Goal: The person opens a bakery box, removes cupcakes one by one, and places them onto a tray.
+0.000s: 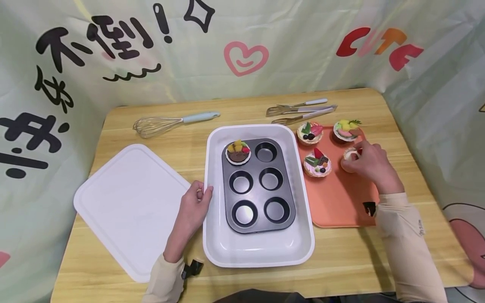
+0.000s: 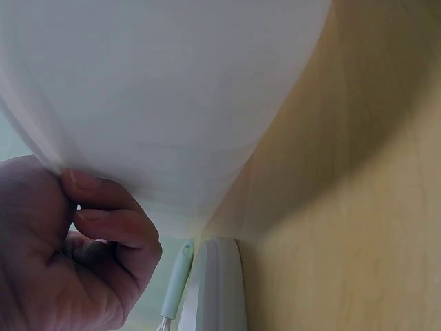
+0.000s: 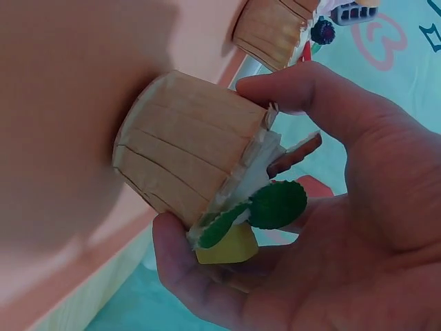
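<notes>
My left hand (image 1: pixel 194 206) pinches the left rim of a deep white tray (image 1: pixel 216 248). In the left wrist view, its thumb and curled fingers meet at the edge of that tray (image 2: pixel 172 89). Inside the tray lies a dark muffin tin (image 1: pixel 255 189) with a fruit-topped chocolate cupcake (image 1: pixel 238 156) in its far-left cup. Over the orange tray (image 1: pixel 337 206), my right hand (image 1: pixel 373 166) holds a cupcake (image 3: pixel 186 145) by its upper rim between thumb and fingers. This cupcake has a ridged tan case, white cream, green leaves and a yellow piece on top.
Three other decorated cupcakes, a berry one (image 1: pixel 310 134), a pink-cream one (image 1: pixel 317 165) and a yellow-topped one (image 1: pixel 345 130), stand on the orange tray. A white board (image 1: pixel 132 210) lies left. Behind are a whisk (image 1: pixel 166 124) and several metal utensils (image 1: pixel 303 111).
</notes>
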